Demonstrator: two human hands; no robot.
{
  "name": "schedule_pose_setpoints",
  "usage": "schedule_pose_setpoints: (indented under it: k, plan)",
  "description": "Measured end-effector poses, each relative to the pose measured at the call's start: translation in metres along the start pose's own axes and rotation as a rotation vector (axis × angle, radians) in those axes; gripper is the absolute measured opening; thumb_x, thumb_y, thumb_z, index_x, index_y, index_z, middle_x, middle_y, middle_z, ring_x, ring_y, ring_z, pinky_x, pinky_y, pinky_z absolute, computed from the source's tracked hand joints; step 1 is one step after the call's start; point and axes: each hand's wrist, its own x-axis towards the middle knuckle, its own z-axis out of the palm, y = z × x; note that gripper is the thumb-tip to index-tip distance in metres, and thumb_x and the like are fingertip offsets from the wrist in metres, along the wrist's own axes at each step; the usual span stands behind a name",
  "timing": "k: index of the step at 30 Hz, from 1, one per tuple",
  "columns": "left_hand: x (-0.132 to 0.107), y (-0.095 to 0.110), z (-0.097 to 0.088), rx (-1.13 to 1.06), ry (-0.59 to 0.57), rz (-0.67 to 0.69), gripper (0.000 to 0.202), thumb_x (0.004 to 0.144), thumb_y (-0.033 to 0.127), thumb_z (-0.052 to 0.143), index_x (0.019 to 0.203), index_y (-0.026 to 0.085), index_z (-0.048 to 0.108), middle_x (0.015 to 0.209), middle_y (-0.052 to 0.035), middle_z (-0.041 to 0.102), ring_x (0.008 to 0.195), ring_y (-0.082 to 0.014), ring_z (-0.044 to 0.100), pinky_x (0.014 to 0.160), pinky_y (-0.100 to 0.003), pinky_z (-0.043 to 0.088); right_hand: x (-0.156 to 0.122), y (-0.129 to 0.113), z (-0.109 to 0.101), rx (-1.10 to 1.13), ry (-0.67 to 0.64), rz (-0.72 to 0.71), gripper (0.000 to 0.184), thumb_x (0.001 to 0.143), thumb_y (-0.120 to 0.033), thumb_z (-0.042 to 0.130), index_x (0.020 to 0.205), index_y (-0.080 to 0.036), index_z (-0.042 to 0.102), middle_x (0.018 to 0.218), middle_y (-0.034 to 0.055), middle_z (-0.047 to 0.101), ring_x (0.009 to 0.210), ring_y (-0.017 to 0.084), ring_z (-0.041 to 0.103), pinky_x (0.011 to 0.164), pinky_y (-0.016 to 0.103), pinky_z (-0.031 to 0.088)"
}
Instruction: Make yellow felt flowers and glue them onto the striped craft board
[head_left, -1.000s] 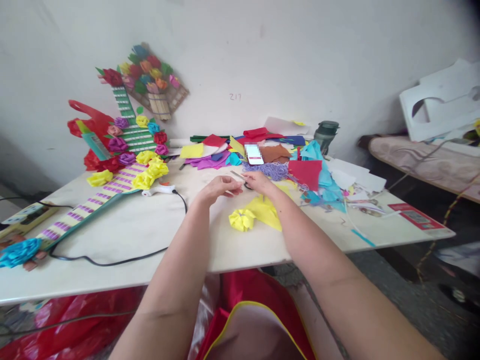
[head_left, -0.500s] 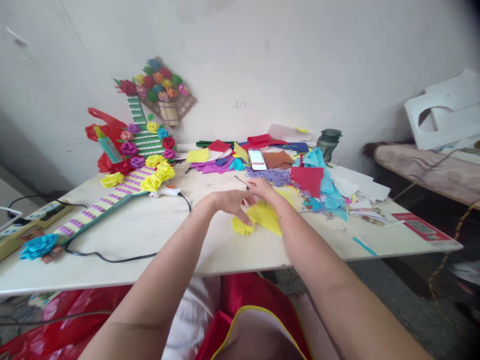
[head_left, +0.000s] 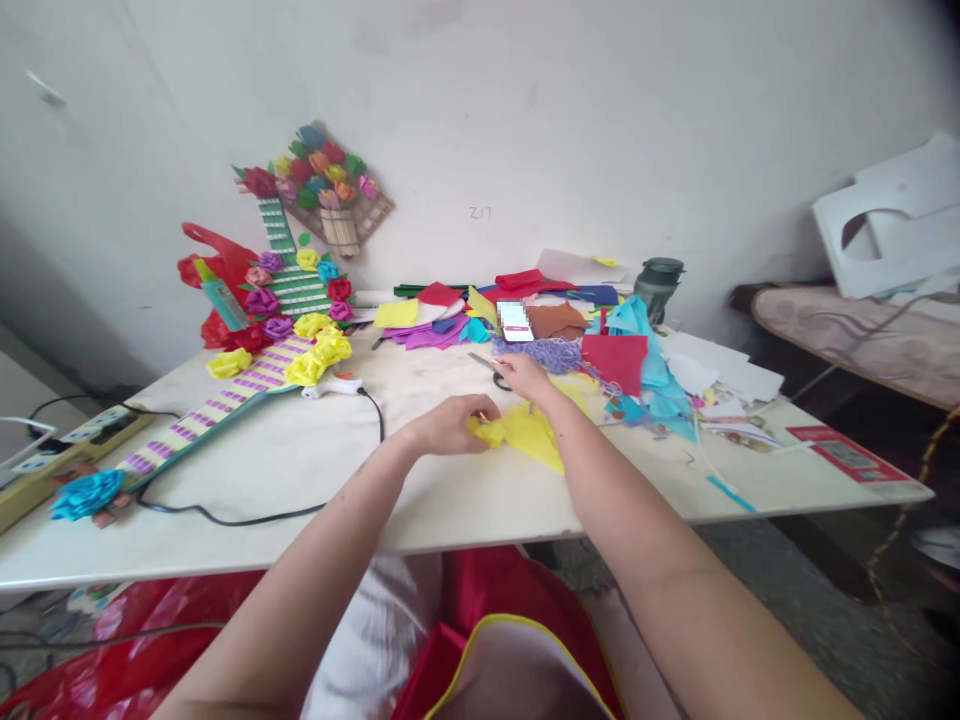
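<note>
My left hand (head_left: 450, 422) lies on the white table (head_left: 300, 470) with its fingers closed over a small yellow paper flower (head_left: 489, 432). Beside the flower lies a flat yellow paper sheet (head_left: 534, 434). My right hand (head_left: 525, 378) rests just behind it, fingers curled around the handles of a pair of scissors (head_left: 484, 364) whose blades point left and away. Both forearms reach in from the bottom of the view.
A heap of coloured paper sheets (head_left: 540, 310) and a phone (head_left: 514, 320) lie at the back. A white glue gun (head_left: 334, 385) with a black cord (head_left: 247, 515), a long flower-decorated craft piece (head_left: 247, 370), a power strip (head_left: 67, 445) and a dark jar (head_left: 656, 285) stand around.
My left hand has left the scissors, moved down toward me and closed on the yellow paper flower. My right hand has stayed on the scissors. The view shifted slightly left.
</note>
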Motion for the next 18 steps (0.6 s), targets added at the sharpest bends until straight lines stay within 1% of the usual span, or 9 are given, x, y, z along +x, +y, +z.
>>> schedule_pose_setpoints:
  k: [2,3,5,8,10,12,14,18]
  plan:
    - [0.001,-0.013,-0.007,-0.235,0.010,-0.112,0.026,0.056,0.020,0.066,0.082,0.020,0.062,0.083,-0.0046,0.062,0.074,-0.0182,0.056,0.065,-0.028,0.042,0.000,0.000,-0.001,0.003,0.006,0.002,0.031,0.083,-0.035,0.040,0.095,-0.021,0.065,0.092,0.0044,0.066,0.082,0.016,0.056,0.067,0.024,0.038]
    - [0.002,-0.019,-0.011,-0.362,0.009,-0.173,0.026,0.058,0.021,0.065,0.083,0.019,0.062,0.082,-0.0049,0.063,0.072,-0.0171,0.057,0.063,-0.027,0.042,0.000,-0.001,-0.001,0.004,0.010,-0.001,0.031,0.083,-0.034,0.039,0.095,-0.021,0.065,0.091,0.0042,0.066,0.081,0.016,0.056,0.067,0.024,0.038]
    - [0.003,-0.030,-0.016,-0.611,0.015,-0.253,0.026,0.062,0.023,0.064,0.088,0.018,0.062,0.081,-0.0061,0.064,0.067,-0.0154,0.058,0.058,-0.025,0.042,0.000,-0.001,-0.002,0.002,0.025,0.004,0.031,0.082,-0.034,0.039,0.094,-0.021,0.065,0.088,0.0042,0.066,0.079,0.016,0.056,0.066,0.024,0.038]
    - [0.008,-0.041,-0.021,-0.878,0.124,-0.324,0.021,0.061,0.021,0.065,0.082,0.017,0.063,0.085,-0.0094,0.065,0.069,-0.0167,0.061,0.058,-0.025,0.046,-0.001,-0.003,-0.003,0.014,0.064,0.007,0.032,0.082,-0.036,0.040,0.092,-0.021,0.065,0.084,0.0046,0.066,0.075,0.017,0.055,0.063,0.025,0.037]
    - [0.014,-0.044,-0.023,-0.971,0.178,-0.362,0.019,0.061,0.021,0.064,0.080,0.016,0.063,0.084,-0.0102,0.065,0.071,-0.0195,0.062,0.060,-0.029,0.048,-0.001,-0.004,-0.004,0.058,0.084,-0.007,0.032,0.082,-0.035,0.039,0.095,-0.020,0.064,0.080,0.0045,0.066,0.072,0.016,0.055,0.062,0.025,0.037]
    - [0.022,-0.045,-0.025,-1.021,0.217,-0.408,0.019,0.064,0.022,0.061,0.081,0.014,0.063,0.083,-0.0119,0.066,0.074,-0.0230,0.063,0.061,-0.033,0.050,-0.001,-0.005,-0.005,0.116,0.104,-0.023,0.032,0.082,-0.033,0.039,0.099,-0.019,0.062,0.075,0.0034,0.064,0.068,0.015,0.054,0.061,0.024,0.037]
    - [0.030,-0.045,-0.027,-1.060,0.210,-0.415,0.020,0.065,0.023,0.059,0.082,0.014,0.062,0.083,-0.0131,0.066,0.074,-0.0251,0.064,0.061,-0.036,0.051,-0.001,-0.006,-0.005,0.165,0.122,-0.036,0.031,0.081,-0.032,0.039,0.100,-0.018,0.061,0.070,0.0019,0.063,0.064,0.014,0.053,0.060,0.023,0.038]
    - [0.041,-0.050,-0.025,-1.117,0.210,-0.397,0.024,0.066,0.027,0.060,0.086,0.014,0.060,0.085,-0.0135,0.066,0.073,-0.0275,0.064,0.060,-0.039,0.052,0.000,-0.004,-0.007,0.216,0.132,-0.076,0.028,0.080,-0.033,0.042,0.094,-0.018,0.061,0.063,-0.0005,0.059,0.060,0.012,0.051,0.060,0.022,0.038]
